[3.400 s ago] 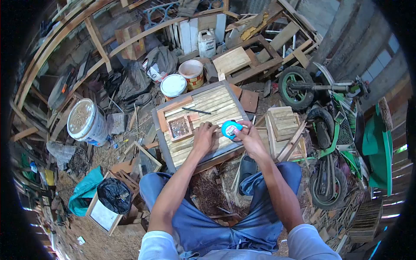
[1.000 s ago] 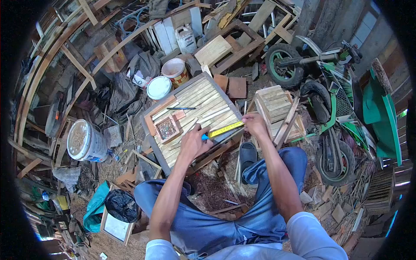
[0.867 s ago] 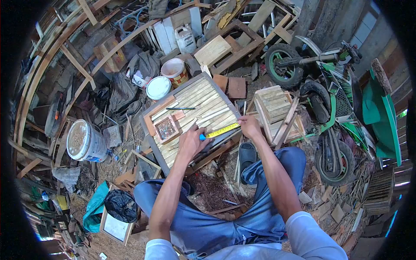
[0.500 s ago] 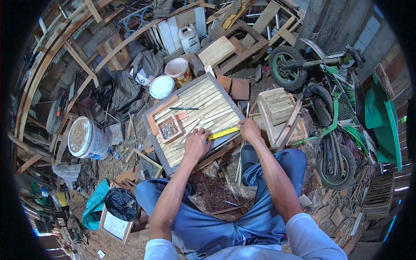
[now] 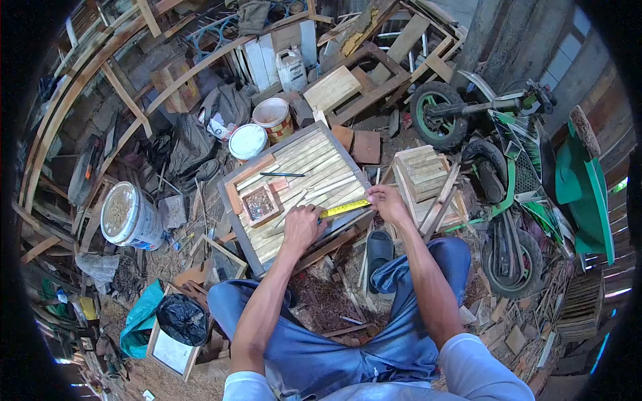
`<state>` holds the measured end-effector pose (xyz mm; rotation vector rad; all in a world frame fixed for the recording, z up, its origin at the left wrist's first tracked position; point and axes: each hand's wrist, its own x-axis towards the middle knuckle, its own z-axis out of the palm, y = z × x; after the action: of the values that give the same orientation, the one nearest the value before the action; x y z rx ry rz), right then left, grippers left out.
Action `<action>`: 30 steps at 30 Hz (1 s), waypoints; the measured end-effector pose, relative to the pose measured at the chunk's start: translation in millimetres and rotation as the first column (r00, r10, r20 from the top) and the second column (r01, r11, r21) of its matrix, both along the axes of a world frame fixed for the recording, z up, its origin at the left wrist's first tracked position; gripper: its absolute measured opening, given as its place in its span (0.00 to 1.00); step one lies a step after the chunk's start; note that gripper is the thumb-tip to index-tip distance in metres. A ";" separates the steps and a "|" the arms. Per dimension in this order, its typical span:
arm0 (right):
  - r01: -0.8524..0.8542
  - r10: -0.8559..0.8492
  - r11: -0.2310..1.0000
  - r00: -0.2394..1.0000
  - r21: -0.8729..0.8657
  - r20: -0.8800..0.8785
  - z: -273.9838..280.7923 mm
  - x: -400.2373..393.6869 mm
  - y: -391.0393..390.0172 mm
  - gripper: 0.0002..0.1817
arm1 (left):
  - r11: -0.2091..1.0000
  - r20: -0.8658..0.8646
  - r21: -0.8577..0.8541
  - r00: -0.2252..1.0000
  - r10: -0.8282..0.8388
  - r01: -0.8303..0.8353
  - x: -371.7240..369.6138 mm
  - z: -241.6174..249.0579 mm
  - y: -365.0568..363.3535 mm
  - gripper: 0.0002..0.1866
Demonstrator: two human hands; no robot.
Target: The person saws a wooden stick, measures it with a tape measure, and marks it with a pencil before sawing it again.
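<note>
A yellow tape measure [image 5: 344, 208] is stretched between my hands, over the near right edge of a slatted wooden panel [image 5: 321, 157] with a dark frame. My left hand [image 5: 304, 225] is closed at the tape's left end; whatever part lies under the fingers is hidden. At the panel's right corner, my right hand [image 5: 388, 202] pinches the tape's other end between thumb and fingers. On the slats lie a dark pencil-like stick [image 5: 282, 174], thin wood strips [image 5: 332, 187] and a small wooden box [image 5: 266, 218] with small metal bits in it.
Beyond the panel stand a white-lidded bucket [image 5: 248, 142] and an open bucket [image 5: 273, 112]. A larger bucket [image 5: 132, 217] is at left. To the right are a slatted wooden piece [image 5: 422, 172], a small motorbike [image 5: 511, 174] and a green wheelbarrow [image 5: 588, 190]. Wood scraps litter the floor.
My right hand's fingers have loosened from a fist-like grip into a pinch at the tape's end. The left hand stays nearly in place. The view has shifted slightly.
</note>
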<state>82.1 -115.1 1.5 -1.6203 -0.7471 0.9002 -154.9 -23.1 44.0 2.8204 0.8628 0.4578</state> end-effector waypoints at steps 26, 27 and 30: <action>0.015 -0.021 0.992 0.999 0.129 0.041 30.3 -12.5 12.2 0.10 | 0.990 0.209 0.121 0.977 0.041 -0.068 -10.2 -0.5 -20.0 0.16; 0.019 -0.023 0.993 0.999 0.116 0.031 31.1 -13.1 12.2 0.10 | 0.990 0.233 0.129 0.972 0.029 -0.060 -10.7 0.1 -21.1 0.17; 0.043 -0.033 0.982 0.998 0.183 -0.061 32.3 -16.0 11.9 0.11 | 0.990 0.261 0.084 0.961 0.090 -0.116 -12.1 1.8 -24.1 0.16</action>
<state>66.1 -103.2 33.8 -1.4356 -0.7350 0.8220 -167.0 -47.2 45.9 2.7257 0.9576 0.8818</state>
